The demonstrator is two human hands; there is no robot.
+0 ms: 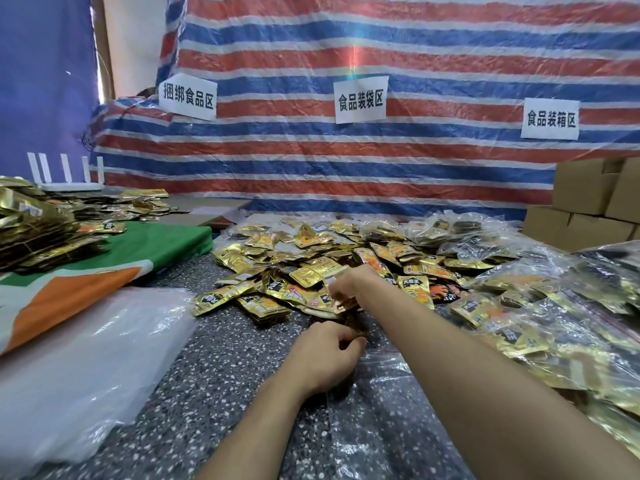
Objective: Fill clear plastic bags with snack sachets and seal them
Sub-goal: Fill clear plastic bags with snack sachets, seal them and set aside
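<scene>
A loose heap of gold and black snack sachets [311, 268] covers the middle of the speckled table [221, 368]. My right hand [349, 285] reaches into the heap's near edge, its fingers curled round a few sachets. My left hand [329, 355] lies closer to me, fingers curled, pinching the mouth of a clear plastic bag [381, 403] that lies flat under my forearms. What the left fingers enclose is partly hidden.
Filled clear bags of sachets [540, 327] pile up at the right. A stack of empty plastic bags [79, 372] lies at the left, beside a green and orange cloth [114, 271] with more sachets. Cardboard boxes [588, 202] stand at the back right, before a striped tarp.
</scene>
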